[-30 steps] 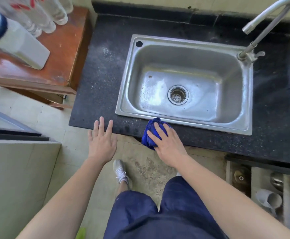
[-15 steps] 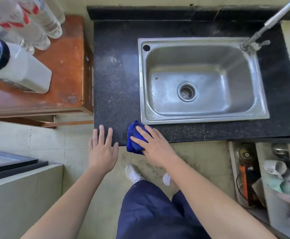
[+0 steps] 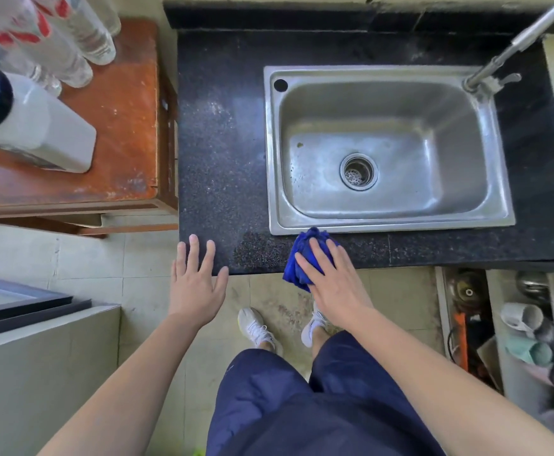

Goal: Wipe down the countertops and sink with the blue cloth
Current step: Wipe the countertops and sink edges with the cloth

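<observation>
A black speckled countertop holds a steel sink with a round drain. My right hand presses a bunched blue cloth onto the counter's front strip, just below the sink's front rim. A wet dark patch lies on the counter left of the cloth. My left hand hovers flat with fingers spread at the counter's front left corner, holding nothing.
A tap rises at the sink's back right. A wooden table on the left carries a white jug and clear bottles. Open shelves with cups sit lower right. A grey cabinet stands lower left.
My right hand has slid the cloth rightward along the front strip after a leftward pass, leaving a wet patch. The left hand stays at the corner. The camera view shifted.
</observation>
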Demonstrator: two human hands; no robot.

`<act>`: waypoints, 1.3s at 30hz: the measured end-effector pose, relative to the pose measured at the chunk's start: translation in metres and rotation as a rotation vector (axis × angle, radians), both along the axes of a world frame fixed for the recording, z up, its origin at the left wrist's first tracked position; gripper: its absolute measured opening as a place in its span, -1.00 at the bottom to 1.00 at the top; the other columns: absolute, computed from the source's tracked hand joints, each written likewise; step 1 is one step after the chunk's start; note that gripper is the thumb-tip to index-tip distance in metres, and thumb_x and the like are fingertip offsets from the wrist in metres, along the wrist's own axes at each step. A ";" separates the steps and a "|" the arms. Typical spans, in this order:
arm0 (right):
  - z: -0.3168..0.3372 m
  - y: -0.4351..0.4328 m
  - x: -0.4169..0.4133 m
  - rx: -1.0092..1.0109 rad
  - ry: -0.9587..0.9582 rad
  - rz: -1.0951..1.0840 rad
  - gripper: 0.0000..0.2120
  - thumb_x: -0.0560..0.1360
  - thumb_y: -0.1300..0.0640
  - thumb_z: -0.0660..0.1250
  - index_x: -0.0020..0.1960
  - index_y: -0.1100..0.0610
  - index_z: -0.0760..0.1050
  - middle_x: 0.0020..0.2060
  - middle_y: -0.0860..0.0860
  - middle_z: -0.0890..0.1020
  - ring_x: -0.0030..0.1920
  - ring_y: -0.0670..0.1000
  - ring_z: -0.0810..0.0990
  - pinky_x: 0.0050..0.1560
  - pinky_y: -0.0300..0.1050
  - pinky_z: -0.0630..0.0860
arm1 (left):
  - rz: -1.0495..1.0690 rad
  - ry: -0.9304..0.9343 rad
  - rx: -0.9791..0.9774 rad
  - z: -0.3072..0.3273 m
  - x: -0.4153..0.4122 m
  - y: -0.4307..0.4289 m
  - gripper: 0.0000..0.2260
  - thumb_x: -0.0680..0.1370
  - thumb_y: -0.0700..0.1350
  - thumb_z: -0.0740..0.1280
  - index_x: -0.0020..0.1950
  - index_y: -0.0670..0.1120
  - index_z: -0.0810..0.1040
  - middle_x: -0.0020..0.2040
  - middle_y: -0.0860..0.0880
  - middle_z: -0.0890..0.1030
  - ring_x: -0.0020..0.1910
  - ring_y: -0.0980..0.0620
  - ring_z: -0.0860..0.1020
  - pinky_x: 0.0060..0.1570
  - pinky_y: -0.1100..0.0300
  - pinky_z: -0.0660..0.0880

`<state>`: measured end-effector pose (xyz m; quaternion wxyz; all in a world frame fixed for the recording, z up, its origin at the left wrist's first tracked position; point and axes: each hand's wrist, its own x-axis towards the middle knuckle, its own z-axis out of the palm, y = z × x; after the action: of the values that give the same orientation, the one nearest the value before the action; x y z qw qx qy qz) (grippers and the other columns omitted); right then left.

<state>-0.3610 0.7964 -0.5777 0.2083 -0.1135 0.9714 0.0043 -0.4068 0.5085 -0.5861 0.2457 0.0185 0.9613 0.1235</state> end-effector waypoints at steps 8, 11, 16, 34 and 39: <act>-0.008 -0.139 -0.058 -0.235 -0.041 0.175 -0.39 0.60 -0.04 0.21 0.61 -0.02 0.12 0.62 0.13 0.03 0.59 0.30 -0.06 0.56 0.20 -0.18 | 0.011 -0.098 -0.110 0.016 0.034 -0.053 -0.41 0.61 0.21 -0.23 0.62 0.08 -0.04 0.63 -0.04 -0.09 0.60 -0.09 -0.11 0.51 -0.16 0.00; -0.007 -0.170 -0.081 -0.234 -0.047 0.230 -0.40 0.64 -0.09 0.10 0.63 -0.06 0.02 0.63 0.11 -0.09 0.59 0.27 -0.19 0.58 0.20 -0.23 | -0.002 -0.144 -0.169 0.019 0.046 -0.070 -0.46 0.66 0.18 -0.15 0.62 0.07 -0.10 0.63 -0.06 -0.15 0.60 -0.10 -0.16 0.51 -0.12 -0.03; -0.009 -0.149 -0.085 -0.198 -0.033 0.315 -0.42 0.65 -0.17 0.05 0.62 -0.12 0.02 0.63 0.07 -0.08 0.61 0.22 -0.16 0.58 0.18 -0.19 | 0.018 -0.115 -0.137 0.017 0.040 -0.074 -0.46 0.67 0.14 -0.04 0.62 0.05 -0.08 0.63 -0.07 -0.13 0.60 -0.10 -0.15 0.52 -0.13 -0.03; -0.014 -0.227 -0.112 -0.141 0.011 0.354 -0.45 0.63 -0.16 0.08 0.59 -0.07 0.17 0.62 0.14 -0.04 0.59 0.30 -0.17 0.57 0.23 -0.15 | 0.103 -0.087 -0.052 0.014 0.052 -0.106 -0.38 0.59 0.19 -0.13 0.62 -0.01 0.02 0.63 -0.12 -0.07 0.60 -0.14 -0.08 0.49 -0.12 0.06; -0.009 -0.213 -0.121 -0.111 0.029 0.399 -0.44 0.65 -0.21 0.02 0.61 -0.09 0.08 0.63 0.08 -0.06 0.61 0.22 -0.16 0.58 0.18 -0.14 | 0.058 -0.066 -0.050 0.015 0.033 -0.106 -0.44 0.67 0.11 0.06 0.62 -0.04 0.00 0.62 -0.15 -0.06 0.60 -0.14 -0.09 0.49 -0.10 0.04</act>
<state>-0.4818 0.5832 -0.5862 0.1827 -0.3148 0.9314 -0.0066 -0.3742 0.4021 -0.5715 0.2738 -0.0197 0.9556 0.1069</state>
